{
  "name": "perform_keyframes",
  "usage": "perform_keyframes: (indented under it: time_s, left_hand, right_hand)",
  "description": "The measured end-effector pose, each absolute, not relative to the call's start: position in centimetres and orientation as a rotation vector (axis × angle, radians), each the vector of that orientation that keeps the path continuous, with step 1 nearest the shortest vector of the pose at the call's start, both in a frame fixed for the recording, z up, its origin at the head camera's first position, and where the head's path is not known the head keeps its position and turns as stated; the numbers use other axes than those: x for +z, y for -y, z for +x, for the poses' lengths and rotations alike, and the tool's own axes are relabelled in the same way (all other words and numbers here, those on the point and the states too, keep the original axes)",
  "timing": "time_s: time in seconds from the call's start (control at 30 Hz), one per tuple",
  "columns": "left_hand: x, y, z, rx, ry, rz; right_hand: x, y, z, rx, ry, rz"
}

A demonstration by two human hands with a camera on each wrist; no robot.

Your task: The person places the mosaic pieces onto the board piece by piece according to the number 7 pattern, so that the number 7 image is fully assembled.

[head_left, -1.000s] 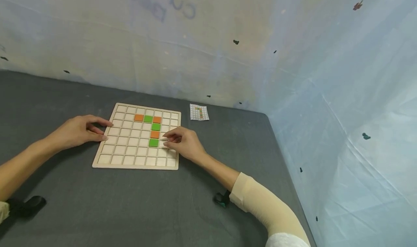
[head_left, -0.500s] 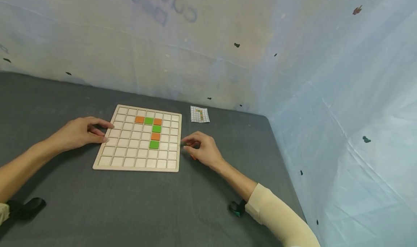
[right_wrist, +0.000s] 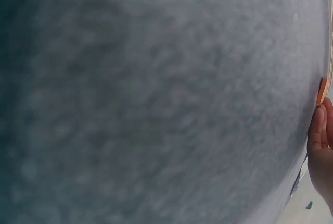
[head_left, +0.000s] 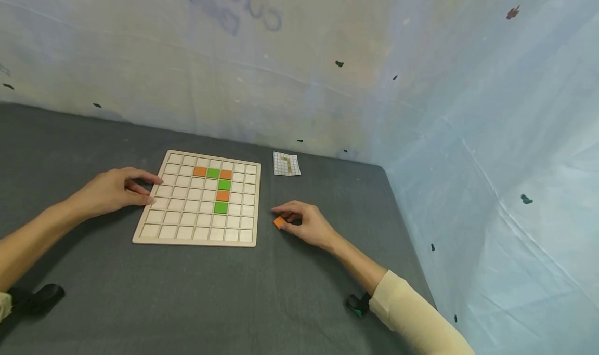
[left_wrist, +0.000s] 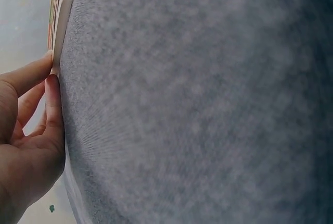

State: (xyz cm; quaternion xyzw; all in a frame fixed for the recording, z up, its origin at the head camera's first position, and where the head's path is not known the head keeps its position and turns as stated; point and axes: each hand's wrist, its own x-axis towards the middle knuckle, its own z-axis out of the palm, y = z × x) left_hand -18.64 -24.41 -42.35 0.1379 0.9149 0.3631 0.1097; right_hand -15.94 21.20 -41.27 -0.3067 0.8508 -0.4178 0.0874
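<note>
A square wooden grid board (head_left: pixel 196 242) lies on the dark cloth. Orange and green square tiles, such as a green tile (head_left: pixel 221 207), form a row and a column in its cells. My left hand (head_left: pixel 112 188) rests its thumb and fingertips on the board's left edge, the two spread apart along it. The left wrist view shows them at the board's pale side (left_wrist: pixel 63 21). Right of the board, my right hand (head_left: pixel 306 222) has its thumb against a loose orange tile (head_left: pixel 279 222) on the cloth. Its forefinger reaches out beyond the tile, and the other fingers are partly hidden.
A small printed card (head_left: pixel 286 164) with a coloured grid pattern lies behind the board's right corner. Pale sheeting (head_left: pixel 299 84) hangs along the back and right of the table. Dark straps (head_left: pixel 357 305) hang by both wrists.
My right hand has left the board's right side and moved right, down to the loose orange tile, which has come into view. The left hand stays on the board's edge.
</note>
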Motion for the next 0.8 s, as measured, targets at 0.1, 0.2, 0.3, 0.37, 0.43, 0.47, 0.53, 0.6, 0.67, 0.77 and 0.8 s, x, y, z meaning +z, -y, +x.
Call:
perform_keyframes:
  time_s: [0.1, 0.2, 0.3, 0.37, 0.43, 0.47, 0.53, 0.6, 0.67, 0.77, 0.8]
  left_hand:
    - [-42.3, 24.4, -18.6, 1.065, -2.683, 0.395]
    - [-42.2, 24.3, -18.6, 1.068, -2.681, 0.398]
    - [-42.1, 24.2, -18.6, 1.062, -2.678, 0.394]
    - [-42.1, 24.2, -18.6, 1.059, -2.671, 0.396]
    - [-42.0, 24.2, -18.6, 1.06, -2.661, 0.399]
    - [-42.0, 24.2, -18.7, 1.059, -2.658, 0.401]
    - [-42.0, 24.2, -18.7, 1.059, -2.657, 0.412]
    - [-42.0, 24.2, -18.7, 1.058, -2.663, 0.419]
    - [-42.0, 24.2, -18.7, 1.058, -2.668, 0.422]
    - [-42.0, 24.1, -18.7, 1.058, -2.669, 0.419]
    - [-42.0, 24.1, -18.7, 1.058, -2.668, 0.417]
  right_hand:
    - [-40.0, -21.2, -15.3, -1.241, -2.485, -0.91]
    - [-39.4, -21.3, -15.1, -1.175, -2.503, -0.944]
    - [-39.7, -21.4, -15.3, -1.144, -2.52, -0.963]
    - [-40.3, -21.6, -15.6, -1.156, -2.524, -0.961]
    - [-41.2, -21.9, -16.0, -1.186, -2.516, -0.947]
    - [-41.7, -22.1, -16.2, -1.191, -2.522, -0.946]
    - [-42.6, -22.4, -16.6, -1.194, -2.533, -0.939]
    - [-43.1, -22.7, -16.8, -1.19, -2.546, -0.931]
    - [-43.4, -22.8, -16.9, -1.182, -2.568, -0.935]
    - [-43.6, -22.9, -17.0, -1.185, -2.603, -0.942]
    - [-43.6, -22.9, -17.0, -1.184, -2.615, -0.944]
